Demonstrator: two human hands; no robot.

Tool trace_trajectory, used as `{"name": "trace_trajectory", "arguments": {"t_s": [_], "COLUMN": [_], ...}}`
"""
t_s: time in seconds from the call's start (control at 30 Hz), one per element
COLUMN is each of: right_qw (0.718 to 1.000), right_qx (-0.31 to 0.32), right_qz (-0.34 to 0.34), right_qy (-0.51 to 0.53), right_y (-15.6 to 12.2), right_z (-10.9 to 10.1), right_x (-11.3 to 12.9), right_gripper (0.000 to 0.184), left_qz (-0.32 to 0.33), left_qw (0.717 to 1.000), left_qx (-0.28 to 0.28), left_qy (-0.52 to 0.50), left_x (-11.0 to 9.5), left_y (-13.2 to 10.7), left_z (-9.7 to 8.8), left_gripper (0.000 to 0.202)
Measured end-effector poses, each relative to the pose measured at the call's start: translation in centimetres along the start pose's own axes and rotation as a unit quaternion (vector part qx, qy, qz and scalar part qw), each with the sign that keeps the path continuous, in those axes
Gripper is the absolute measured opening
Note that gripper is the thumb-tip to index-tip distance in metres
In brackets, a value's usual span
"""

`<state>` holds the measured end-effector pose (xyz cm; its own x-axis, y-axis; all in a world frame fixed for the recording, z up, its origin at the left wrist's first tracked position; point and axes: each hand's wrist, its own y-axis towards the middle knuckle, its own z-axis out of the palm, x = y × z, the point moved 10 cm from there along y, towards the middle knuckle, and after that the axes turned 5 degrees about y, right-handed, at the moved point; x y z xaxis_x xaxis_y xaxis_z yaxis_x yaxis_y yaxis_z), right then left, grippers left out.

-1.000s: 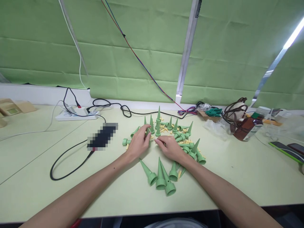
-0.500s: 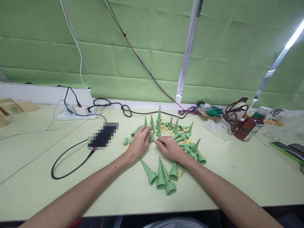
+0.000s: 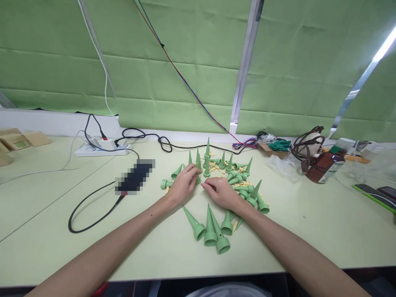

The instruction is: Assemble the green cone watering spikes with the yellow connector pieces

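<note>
Head view: left hand (image 3: 182, 186) grips a standing green plastic cone (image 3: 198, 159), right hand (image 3: 221, 193) fingertips pinched, contents hidden; pick-up step, steady lift needed

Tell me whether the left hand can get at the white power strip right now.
Probably yes. The left hand lies at the green cones; between it and the power strip sits only the flat dark device, which it could pass over or skirt.

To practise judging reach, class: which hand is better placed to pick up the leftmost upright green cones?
Left. The left hand has its fingertips right at those upright cones, while the right hand sits lower, beside the lying cones toward the right.
</note>
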<state>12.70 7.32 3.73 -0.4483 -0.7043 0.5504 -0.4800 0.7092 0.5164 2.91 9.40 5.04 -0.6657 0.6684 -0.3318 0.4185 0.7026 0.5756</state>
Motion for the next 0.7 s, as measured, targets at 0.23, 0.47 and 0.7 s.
{"name": "trace_trajectory", "arguments": {"t_s": [0.23,0.47,0.7], "right_qw": [1.0,1.0,1.0], "right_qx": [0.001,0.003,0.003], "right_qz": [0.0,-0.001,-0.002], "right_qy": [-0.003,0.003,0.006], "right_y": [-0.07,-0.07,-0.06], "right_z": [0.01,0.07,0.09], "right_x": [0.11,0.08,0.06], "right_gripper": [0.036,0.034,0.036], "left_qz": [-0.016,0.008,0.029], "left_qw": [0.999,1.0,0.999], "left_qx": [0.009,0.002,-0.005], "left_qy": [-0.029,-0.026,-0.029], "left_x": [0.3,0.13,0.18], "left_y": [0.04,0.08,0.48], "left_z": [-0.12,-0.03,0.24], "left_gripper": [0.019,0.021,0.022]}}
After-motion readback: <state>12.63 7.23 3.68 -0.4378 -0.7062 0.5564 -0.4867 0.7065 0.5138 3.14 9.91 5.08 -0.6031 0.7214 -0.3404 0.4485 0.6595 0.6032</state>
